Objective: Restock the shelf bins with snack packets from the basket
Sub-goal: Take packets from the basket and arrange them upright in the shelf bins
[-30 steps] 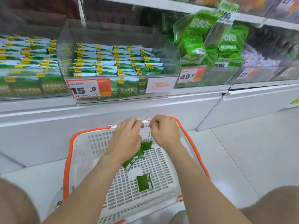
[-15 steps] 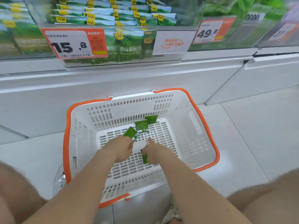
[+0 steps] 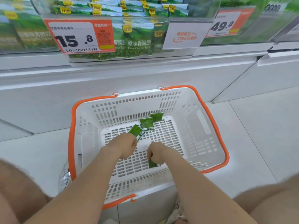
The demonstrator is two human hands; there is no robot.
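just beyond the knuckles: two loose packets

both hands are down inside the basket point(image 3: 137, 102). the left hand point(image 3: 124, 145) is clenched on a green packet point(image 3: 135, 131) that pokes out away from the person. the right hand point(image 3: 159, 153) pinches a second packet point(image 3: 152, 164), whose end points back toward the near wall. two loose packets point(image 3: 146, 123) lie flat further in, touching, strung diagonally toward the far wall. the closer one sits roughly between the hands. the shelf bin point(image 3: 129, 60) is above, past the far rim.
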